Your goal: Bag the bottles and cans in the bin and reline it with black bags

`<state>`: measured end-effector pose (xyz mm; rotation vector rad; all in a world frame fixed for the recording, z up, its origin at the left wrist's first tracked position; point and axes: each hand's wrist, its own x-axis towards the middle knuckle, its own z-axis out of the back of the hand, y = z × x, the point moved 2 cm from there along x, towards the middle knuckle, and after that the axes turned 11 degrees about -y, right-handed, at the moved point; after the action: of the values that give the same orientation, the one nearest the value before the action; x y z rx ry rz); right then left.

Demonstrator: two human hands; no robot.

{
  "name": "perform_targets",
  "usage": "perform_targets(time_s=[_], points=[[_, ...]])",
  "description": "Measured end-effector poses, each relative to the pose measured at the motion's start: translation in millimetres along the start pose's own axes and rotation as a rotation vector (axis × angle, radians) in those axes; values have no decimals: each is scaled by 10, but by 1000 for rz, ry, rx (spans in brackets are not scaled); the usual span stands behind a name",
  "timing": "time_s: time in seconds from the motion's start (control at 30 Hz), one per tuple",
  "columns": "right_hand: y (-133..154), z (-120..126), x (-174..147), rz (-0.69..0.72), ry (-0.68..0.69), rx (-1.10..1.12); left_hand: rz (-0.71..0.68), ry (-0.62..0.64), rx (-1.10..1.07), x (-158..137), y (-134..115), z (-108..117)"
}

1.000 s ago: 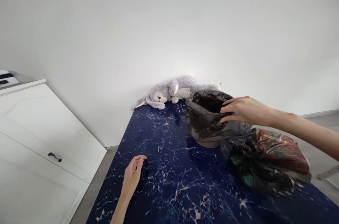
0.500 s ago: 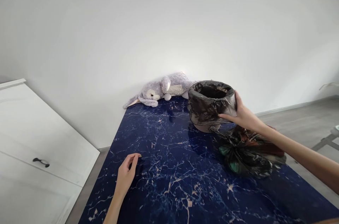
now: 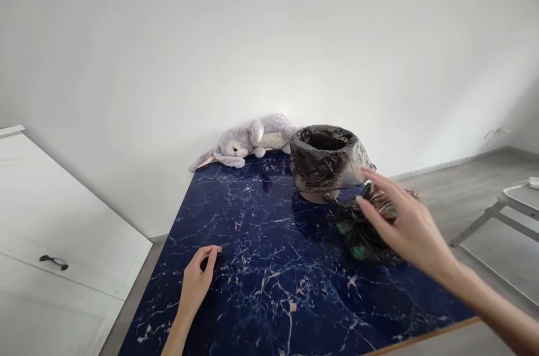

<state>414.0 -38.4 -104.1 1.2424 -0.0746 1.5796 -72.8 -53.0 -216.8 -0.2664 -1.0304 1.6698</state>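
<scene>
A small trash can [image 3: 320,197] stands upright at the table's back right, lined with a black plastic bag [image 3: 315,168] folded over its rim. In front of it lies a knotted black garbage bag [image 3: 366,232] with green and reddish contents showing through. My right hand [image 3: 404,227] hovers over this full bag, thumb and fingers apart, holding nothing; it hides part of the bag. At the table's left side my left hand [image 3: 197,277] rests with curled fingers, thumb and index tips together and nothing visible between them.
A lilac plush rabbit [image 3: 252,140] lies at the table's back edge against the white wall. The table [image 3: 252,266] has a blue marble-patterned top. A white cabinet [image 3: 63,221] stands at left, and a grey folding frame [image 3: 497,215] at right.
My right hand has let go of the lined trash can and moved towards me, over the knotted bag. My left hand stays nearly still. The view has shifted slightly right.
</scene>
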Motion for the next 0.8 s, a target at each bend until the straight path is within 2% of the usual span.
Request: perform_targets(time_s=[0.07, 0.17, 0.27, 0.33, 0.47, 0.7, 0.8], points=[[234, -23, -364, 80, 26, 131, -1, 0, 16, -121, -30, 3], [411, -217, -961, 106, 195, 260, -5, 6, 24, -375, -78, 16], [388, -475, -1432, -60, 275, 291, -24, 40, 1, -662, -128, 36], [321, -631, -1619, -197, 293, 305, -37, 63, -16, -830, -146, 51], [215, -821, -1737, -338, 264, 310, -61, 88, -39, -1065, -133, 65], [223, -876, -1784, -394, 232, 250, -37, 194, -100, -1225, -158, 75], [225, -888, -1812, -412, 215, 228, -40, 204, -126, -1233, -193, 95]])
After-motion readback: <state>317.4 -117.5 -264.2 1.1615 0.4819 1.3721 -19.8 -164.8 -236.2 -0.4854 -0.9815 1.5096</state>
